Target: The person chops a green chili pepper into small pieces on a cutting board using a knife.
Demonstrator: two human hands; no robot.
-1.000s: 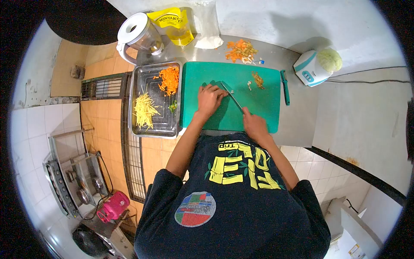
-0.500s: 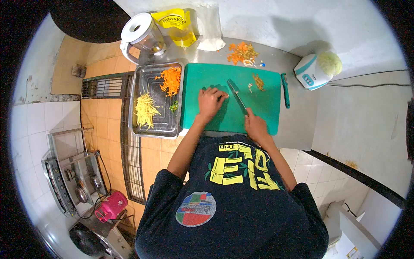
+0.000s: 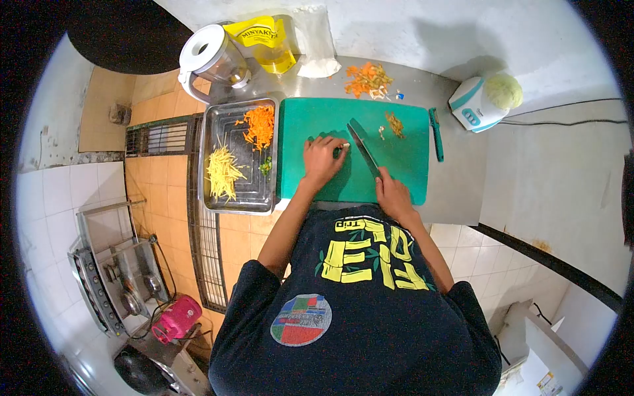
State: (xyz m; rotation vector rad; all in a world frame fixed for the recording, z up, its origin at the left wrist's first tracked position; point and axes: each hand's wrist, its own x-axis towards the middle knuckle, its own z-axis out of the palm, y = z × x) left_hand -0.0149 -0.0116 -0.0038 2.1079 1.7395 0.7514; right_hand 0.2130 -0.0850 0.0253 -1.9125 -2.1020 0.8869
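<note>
My left hand point(image 3: 323, 160) rests on the green cutting board point(image 3: 300, 185) with its fingers curled. At its fingertips is a small white piece point(image 3: 345, 144) that looks like a garlic clove. My right hand point(image 3: 393, 197) is closed round the handle of a knife point(image 3: 362, 148). The blade points up and left across the board, a little to the right of the white piece and apart from it. Further right on the board are small white bits point(image 3: 382, 132) and a little pile of brownish shreds point(image 3: 395, 125).
Left of the board, a metal tray point(image 3: 254, 206) holds shredded carrot point(image 3: 259, 127), pale yellow strips point(image 3: 224, 170) and chopped greens point(image 3: 266, 165). Peelings point(image 3: 368, 80), a blender jug point(image 3: 214, 56) and an oil pouch point(image 3: 267, 43) stand behind. A peeler point(image 3: 436, 135) lies right, near a white appliance point(image 3: 472, 105).
The whole view has shifted slightly. Both hands stay almost where they were, and the knife remains beside the white piece, apart from it.
</note>
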